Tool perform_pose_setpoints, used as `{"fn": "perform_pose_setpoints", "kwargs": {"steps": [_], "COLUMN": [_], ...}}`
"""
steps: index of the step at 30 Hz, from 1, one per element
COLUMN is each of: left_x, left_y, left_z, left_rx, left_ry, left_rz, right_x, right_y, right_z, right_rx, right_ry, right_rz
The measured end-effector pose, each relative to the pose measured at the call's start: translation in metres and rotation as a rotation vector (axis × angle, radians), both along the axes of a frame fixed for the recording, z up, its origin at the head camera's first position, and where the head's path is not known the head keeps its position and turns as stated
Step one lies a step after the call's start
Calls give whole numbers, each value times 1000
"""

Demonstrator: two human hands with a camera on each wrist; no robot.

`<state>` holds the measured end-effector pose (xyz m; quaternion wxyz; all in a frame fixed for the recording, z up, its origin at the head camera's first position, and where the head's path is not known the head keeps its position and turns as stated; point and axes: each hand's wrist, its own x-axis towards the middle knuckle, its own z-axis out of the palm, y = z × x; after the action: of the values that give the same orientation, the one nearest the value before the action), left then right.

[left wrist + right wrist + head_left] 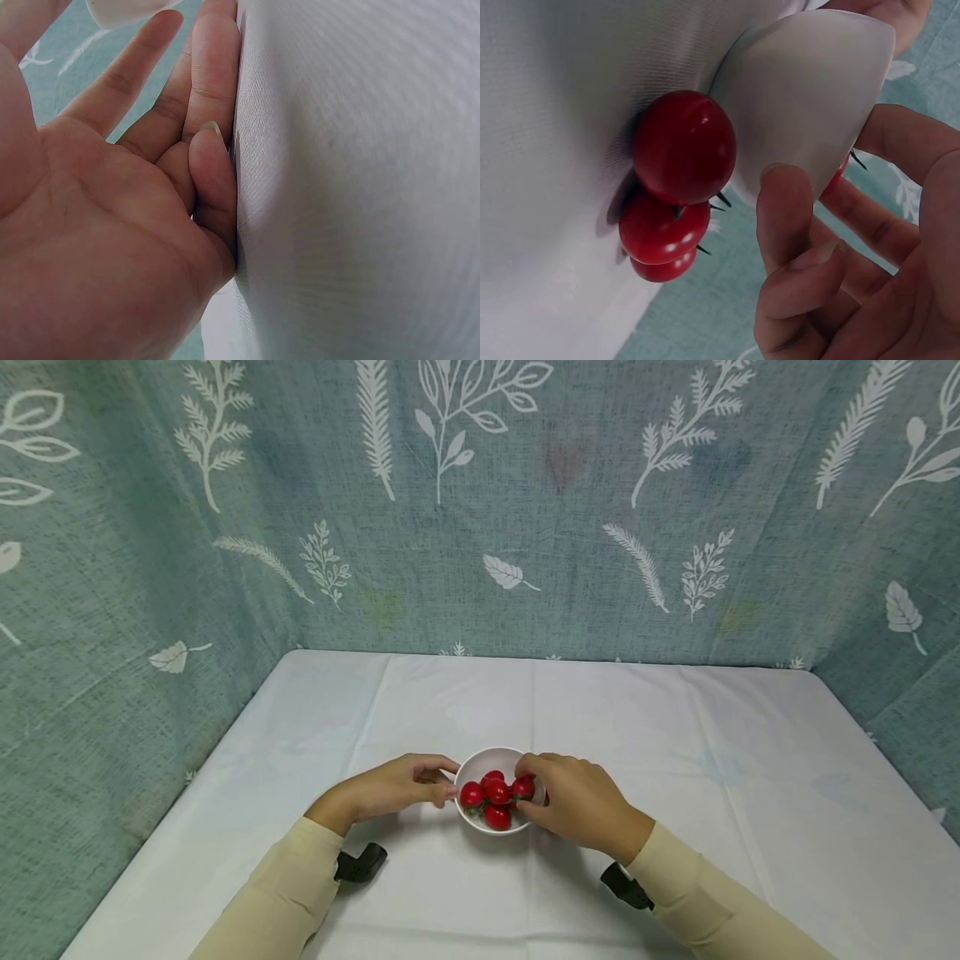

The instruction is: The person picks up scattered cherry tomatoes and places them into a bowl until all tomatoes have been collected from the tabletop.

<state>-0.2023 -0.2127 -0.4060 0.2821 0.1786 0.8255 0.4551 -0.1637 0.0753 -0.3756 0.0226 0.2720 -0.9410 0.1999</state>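
Observation:
A small white bowl stands on the table with several red cherry tomatoes in it. My right hand reaches over its right rim and pinches a cherry tomato between thumb and fingers, inside the bowl. At the left side, my left hand rests on the cloth, fingertips against or very close to the rim. Its fingers look loosely extended in the left wrist view, near the bowl's edge. Beside the bowl in the right wrist view, 3 more cherry tomatoes lie on the cloth, mostly hidden by my right hand in the head view.
A white cloth with faint creases covers the table. Green-grey curtains with white leaf prints rise behind it and at both sides. Dark wrist cameras sit below both wrists, close to the cloth.

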Motion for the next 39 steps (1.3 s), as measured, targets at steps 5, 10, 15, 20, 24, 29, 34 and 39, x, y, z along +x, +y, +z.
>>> {"fn": "perform_pose_setpoints", "kwargs": {"steps": [5,10,15,20,24,29,34,39], "left_x": [0,0,0,0,0,0,0,-1], "left_y": [0,0,0,0,0,0,-1,-1], "left_z": [0,1,0,0,0,0,-1,-2], "left_rx": [-6,-12,-7,-7,0,8,12,5], "left_ry": [4,0,0,8,7,5,5,10], "left_rz": [-2,1,-1,-6,-7,-9,-6,-10], "right_x": [-1,-1,0,-1,-3,-6,-7,-8], "right_y": [-1,-1,-1,-4,-6,-6,-6,-6], "right_z": [2,4,5,7,7,6,3,2], "right_rx": [-2,10,7,4,16,10,15,8], "right_ry": [-17,-34,-71,-156,-191,-213,-220,-228], "right_rz": [12,22,35,22,16,21,22,22]}}
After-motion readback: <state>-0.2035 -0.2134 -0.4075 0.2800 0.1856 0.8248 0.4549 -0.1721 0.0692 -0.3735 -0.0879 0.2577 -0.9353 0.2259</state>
